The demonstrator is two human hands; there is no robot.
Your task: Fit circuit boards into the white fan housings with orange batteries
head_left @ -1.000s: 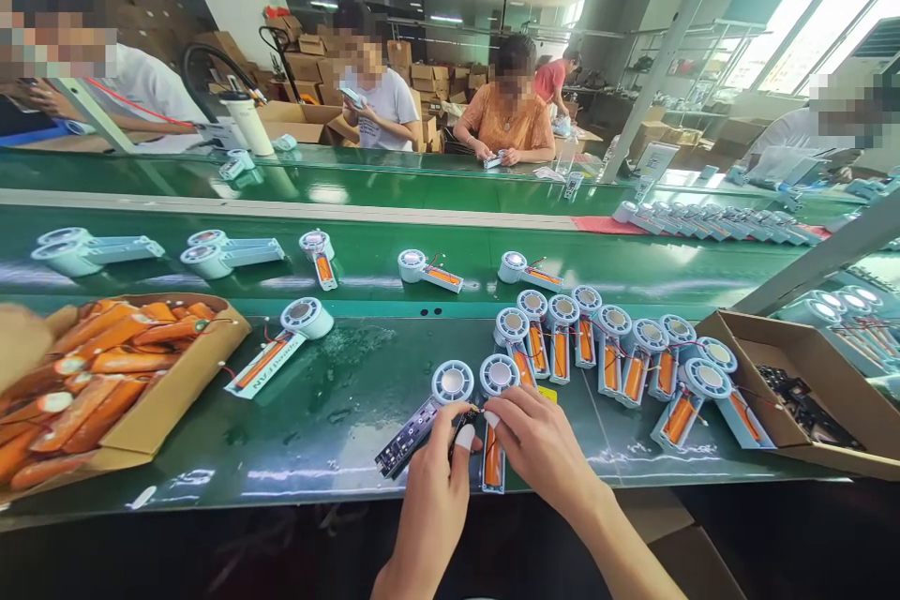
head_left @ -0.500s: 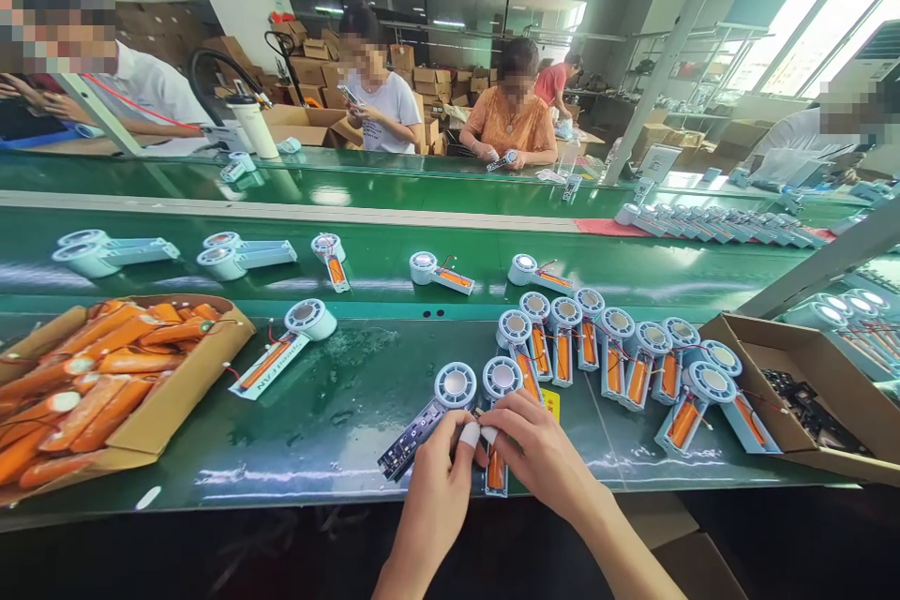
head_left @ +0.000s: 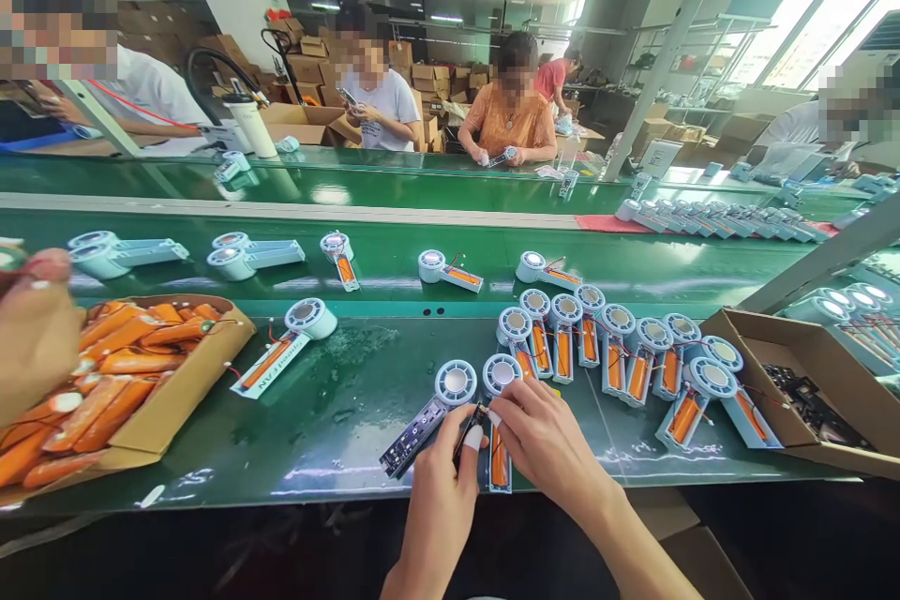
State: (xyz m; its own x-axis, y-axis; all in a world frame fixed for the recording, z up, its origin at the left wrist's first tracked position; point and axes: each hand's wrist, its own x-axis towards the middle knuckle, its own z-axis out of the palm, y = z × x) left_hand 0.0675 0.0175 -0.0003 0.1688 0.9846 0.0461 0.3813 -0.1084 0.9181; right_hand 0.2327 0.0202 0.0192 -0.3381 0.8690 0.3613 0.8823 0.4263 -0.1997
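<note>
My left hand is closed, gripping a narrow black circuit board between thumb and fingers. At the board's upper end, my right hand is pinched; whatever is between its fingertips is too small to make out. White covers show on some fingertips. Beneath the hands lies a light-blue handheld fan with an orange battery in its open handle. Just left of it rests another handheld fan, a dark circuit board covering its handle.
Several battery-fitted fans cluster on the right, beside a carton of black boards. A carton of orange batteries stands left, with another person's blurred hand over it. More fans lie on the green conveyor belt. Co-workers sit opposite.
My hands have shifted slightly, and the black board between them shows more clearly. Another person's hand has appeared over the battery carton. Fans on the belt have moved a little right.
</note>
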